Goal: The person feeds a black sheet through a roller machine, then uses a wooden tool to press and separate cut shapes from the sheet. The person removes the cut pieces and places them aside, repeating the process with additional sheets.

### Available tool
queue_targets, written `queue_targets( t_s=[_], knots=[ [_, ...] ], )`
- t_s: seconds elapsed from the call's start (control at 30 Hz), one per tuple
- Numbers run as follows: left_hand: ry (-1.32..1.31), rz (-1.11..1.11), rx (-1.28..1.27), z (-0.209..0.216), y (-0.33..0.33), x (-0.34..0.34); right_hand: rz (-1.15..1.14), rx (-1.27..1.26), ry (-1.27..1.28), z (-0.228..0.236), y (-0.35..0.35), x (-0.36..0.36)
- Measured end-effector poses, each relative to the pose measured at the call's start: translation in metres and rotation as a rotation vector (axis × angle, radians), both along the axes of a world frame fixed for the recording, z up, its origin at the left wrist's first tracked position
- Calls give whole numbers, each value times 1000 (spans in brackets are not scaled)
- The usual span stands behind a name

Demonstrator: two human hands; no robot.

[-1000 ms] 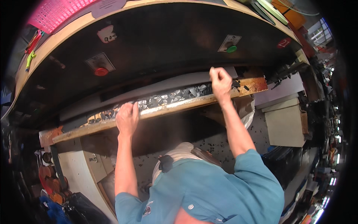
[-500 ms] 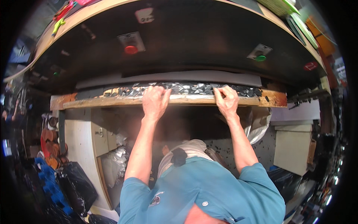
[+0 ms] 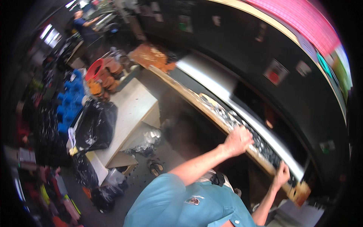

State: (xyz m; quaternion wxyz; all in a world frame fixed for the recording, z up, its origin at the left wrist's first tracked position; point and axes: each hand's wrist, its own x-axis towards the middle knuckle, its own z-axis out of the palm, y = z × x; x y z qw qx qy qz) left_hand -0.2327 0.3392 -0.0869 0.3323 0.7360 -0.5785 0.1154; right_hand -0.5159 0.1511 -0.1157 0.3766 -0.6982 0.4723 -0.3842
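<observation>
My left hand rests on the wooden front edge of the bench, its fingers curled together beside a strip of small black and grey scraps. What those fingers hold, if anything, is hidden. Farther right along the same edge, my right hand is closed with bent fingers near the end of the scraps; I cannot make out anything in it. Behind the scraps runs a long pale strip, under a dark panel.
A red button sits on the dark panel. To the left are a pale cabinet, a black plastic bag, blue crates and a red basin. Another person stands at the far left.
The view has swung to the left and tilted, so the bench now runs diagonally. Both hands stay at the bench edge; their fingers are curled in both frames.
</observation>
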Motion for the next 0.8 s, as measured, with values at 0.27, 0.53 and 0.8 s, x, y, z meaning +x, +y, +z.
queue_targets(
  t_s=[0.27, 0.53, 0.8],
  knots=[
    [278, -102, -24, 21, 12, 1, 347, 25, -71, 56, -53, 158],
    [469, 3, -93, 41, -77, 90, 296, -378, 662, 59, -62, 268],
    [198, 32, 176, 18, -84, 117, 484, -130, 336, 86, -62, 251]
  ],
)
